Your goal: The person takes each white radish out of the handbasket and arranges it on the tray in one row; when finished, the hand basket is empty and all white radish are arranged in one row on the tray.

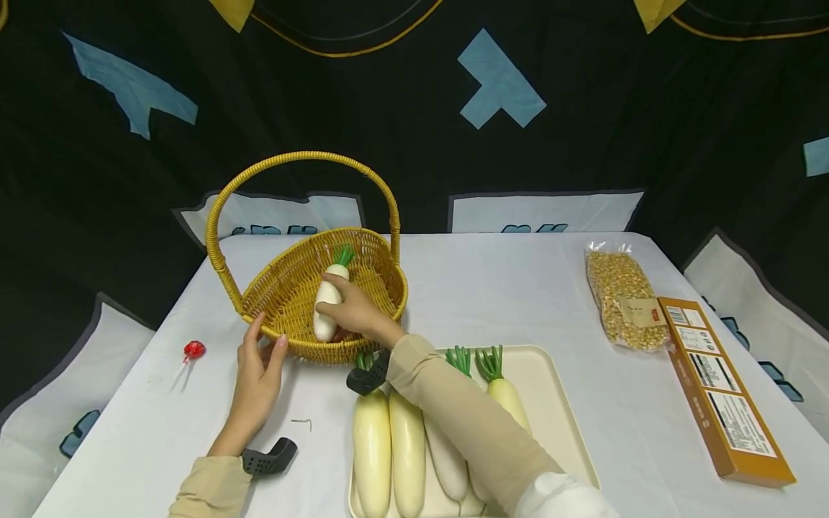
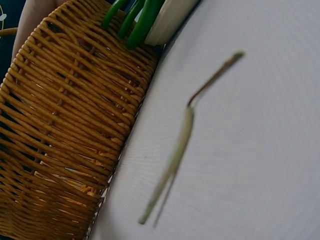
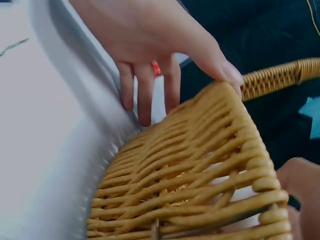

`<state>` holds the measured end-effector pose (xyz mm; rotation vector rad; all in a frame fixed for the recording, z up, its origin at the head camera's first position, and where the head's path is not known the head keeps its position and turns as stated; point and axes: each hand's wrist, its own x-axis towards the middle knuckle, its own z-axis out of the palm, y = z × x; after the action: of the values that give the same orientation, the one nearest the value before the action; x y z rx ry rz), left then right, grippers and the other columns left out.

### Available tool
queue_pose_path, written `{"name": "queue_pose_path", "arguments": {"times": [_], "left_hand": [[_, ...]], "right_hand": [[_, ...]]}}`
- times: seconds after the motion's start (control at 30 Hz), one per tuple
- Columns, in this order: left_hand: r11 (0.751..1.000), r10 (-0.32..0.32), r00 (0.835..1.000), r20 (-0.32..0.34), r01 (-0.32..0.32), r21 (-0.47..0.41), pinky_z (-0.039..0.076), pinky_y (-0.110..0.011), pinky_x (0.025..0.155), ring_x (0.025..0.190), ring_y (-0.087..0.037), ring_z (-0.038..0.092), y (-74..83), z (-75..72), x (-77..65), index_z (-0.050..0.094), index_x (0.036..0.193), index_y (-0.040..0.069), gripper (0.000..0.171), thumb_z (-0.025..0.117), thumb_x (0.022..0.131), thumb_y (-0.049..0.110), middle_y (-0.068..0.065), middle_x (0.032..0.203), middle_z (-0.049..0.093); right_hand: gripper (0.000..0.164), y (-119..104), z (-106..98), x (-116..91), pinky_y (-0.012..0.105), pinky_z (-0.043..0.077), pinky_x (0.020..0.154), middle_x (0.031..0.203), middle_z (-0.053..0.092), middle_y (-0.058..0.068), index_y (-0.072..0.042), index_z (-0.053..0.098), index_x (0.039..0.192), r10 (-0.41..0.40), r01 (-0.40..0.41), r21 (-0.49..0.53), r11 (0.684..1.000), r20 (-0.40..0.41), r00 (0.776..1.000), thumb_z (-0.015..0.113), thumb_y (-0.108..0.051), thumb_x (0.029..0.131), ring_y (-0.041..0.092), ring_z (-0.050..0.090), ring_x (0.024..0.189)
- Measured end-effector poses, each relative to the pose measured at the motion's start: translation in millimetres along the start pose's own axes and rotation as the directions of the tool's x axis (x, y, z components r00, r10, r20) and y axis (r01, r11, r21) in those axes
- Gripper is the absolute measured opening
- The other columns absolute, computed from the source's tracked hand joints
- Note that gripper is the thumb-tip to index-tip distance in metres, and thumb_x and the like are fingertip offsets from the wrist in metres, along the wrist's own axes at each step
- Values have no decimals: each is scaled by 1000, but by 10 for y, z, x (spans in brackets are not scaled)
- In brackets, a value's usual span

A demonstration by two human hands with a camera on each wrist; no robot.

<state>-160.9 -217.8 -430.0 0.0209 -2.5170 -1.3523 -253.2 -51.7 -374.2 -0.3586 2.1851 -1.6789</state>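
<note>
My right hand [image 1: 356, 309] grips a white radish [image 1: 329, 296] with a green top, inside the yellow wicker basket [image 1: 382, 284]. The radish stands tilted, leaves toward the far side; its lower end shows beneath the fingers. My left hand [image 1: 255, 374] touches the near left rim of the basket, fingers extended along its outside. In the right wrist view, this left hand [image 3: 150, 45] has one digit on the rim beside the handle and its other fingers hanging down. The left wrist view shows the basket wall [image 2: 75, 110] close up, with green stems [image 2: 142, 25] past its edge.
A cream tray [image 1: 573, 432] with several long white radishes [image 1: 372, 453] lies in front, partly under my right forearm. Left is a red lollipop [image 1: 193, 350]; a thin stem bit [image 1: 301, 421] lies nearby. At right are a corn kernel bag [image 1: 622, 295] and an orange box [image 1: 725, 396].
</note>
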Motion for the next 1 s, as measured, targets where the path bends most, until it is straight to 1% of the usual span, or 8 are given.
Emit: {"name": "queue_pose_path", "arguments": {"times": [0.13, 0.23, 0.37, 0.5, 0.6, 0.73, 0.87, 1.0], "left_hand": [[1000, -13, 1000, 4, 13, -2, 38, -51, 99, 122, -44, 41, -22, -7, -11, 7, 146, 20, 59, 37, 97, 33, -26, 137, 21], [1000, -11, 1000, 5, 11, -8, 38, -52, 100, 123, -45, 39, -30, -18, -4, 7, 146, 21, 60, 37, 97, 34, -27, 138, 20], [1000, -10, 1000, 5, 10, -9, 38, -53, 99, 123, -46, 38, -33, -33, 4, 6, 146, 21, 60, 36, 97, 34, -28, 137, 20], [1000, -9, 1000, 2, 9, -12, 40, -52, 98, 121, -45, 40, -13, -33, 4, 6, 146, 19, 59, 37, 97, 32, -28, 137, 21], [1000, 2, 1000, -2, -2, -28, 40, -51, 98, 121, -45, 41, 9, -18, 7, 8, 146, 18, 59, 38, 97, 30, -27, 137, 21], [999, 2, 1000, -7, -2, -36, 40, -51, 99, 121, -45, 42, 20, 2, 3, 10, 146, 18, 58, 39, 97, 29, -27, 138, 21], [1000, -10, 1000, 2, 10, -20, 40, -51, 99, 120, -44, 42, 8, 5, -4, 9, 146, 18, 58, 37, 97, 31, -26, 138, 22], [1000, -7, 1000, 11, 7, -14, 39, -51, 100, 122, -43, 41, -7, 4, 14, 8, 146, 20, 58, 37, 97, 33, -26, 138, 21]], "right_hand": [[61, -16, 7, -21, 37, 58, 59, 124, 45, 24, -29, 28, 142, -141, 141, 72, 987, -5, 990, 55, -13, 89, 22, 61, 81], [62, -41, 5, -46, 38, 58, 63, 116, 46, 24, -31, 27, 142, -228, 226, 194, 955, -14, 974, 54, -10, 90, 22, 58, 84], [62, -97, 8, -170, 39, 58, 65, 114, 47, 22, -34, 27, 141, -258, 253, 297, 921, -21, 966, 54, -9, 90, 19, 57, 86], [64, -160, -10, -380, 39, 58, 67, 120, 45, 24, -34, 26, 141, -270, 247, 355, 902, 15, 963, 53, -7, 90, 24, 58, 96], [64, -214, -91, -596, 39, 58, 67, 126, 43, 24, -36, 27, 140, -285, 246, 357, 901, 59, 957, 53, -5, 90, 30, 57, 104], [65, -233, -291, -955, 41, 58, 68, 128, 43, 25, -36, 27, 140, -293, 237, 329, 914, 130, 947, 53, -4, 90, 32, 58, 105], [65, -125, -570, -1300, 42, 57, 66, 127, 45, 24, -32, 25, 142, -306, 262, 240, 935, 166, 938, 54, -7, 90, 29, 60, 103], [64, 36, -908, -1600, 39, 57, 67, 128, 45, 22, -31, 25, 142, -291, 273, 127, 954, 153, 944, 57, -13, 89, 27, 59, 102]]}}
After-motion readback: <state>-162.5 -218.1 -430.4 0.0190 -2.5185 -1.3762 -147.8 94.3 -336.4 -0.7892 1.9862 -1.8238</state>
